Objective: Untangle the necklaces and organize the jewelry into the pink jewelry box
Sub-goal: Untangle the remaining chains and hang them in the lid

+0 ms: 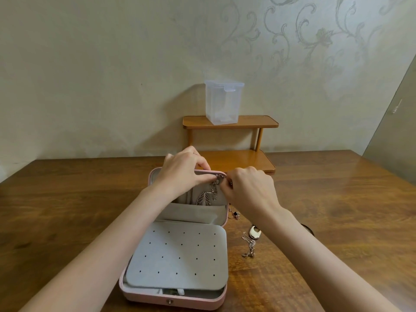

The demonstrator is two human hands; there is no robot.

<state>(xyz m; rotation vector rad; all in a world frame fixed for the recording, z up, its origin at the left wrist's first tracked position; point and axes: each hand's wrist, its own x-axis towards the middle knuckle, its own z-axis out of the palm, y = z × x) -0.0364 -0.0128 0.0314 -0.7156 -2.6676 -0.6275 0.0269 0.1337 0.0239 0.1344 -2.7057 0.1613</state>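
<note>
One pink jewelry box (pixel 144 294) sits open on the brown table (pixel 337 210), near the 6 o'clock edge. Its lid stands up at the far, 12 o'clock end. One gray flap with many small holes (pixel 177 257) lies flat over the bottom half.

There are two hands, and both are up at the top of the lid. The left hand (pixel 182 170) has its fingers curled over the lid's top edge, and its thumb and finger pinch the chain of one necklace with a silver leaf charm (pixel 203 198). The leaf hangs down inside the lid, above a soft gray pocket. The right hand (pixel 247 188) is just at 3 o'clock of the left one, with its fingertips pinched together at the same chain.

At 3 o'clock of the box, loose jewelry lies on the table: one thin chain with a small dark charm (pixel 234 214), one white oval pendant (pixel 254 233), and one heap of silver chain (pixel 248 247).

At 12 o'clock, by the wall, stands one small wooden shelf (pixel 258 122) with two levels. One clear plastic tub (pixel 224 102) sits on its top level.
</note>
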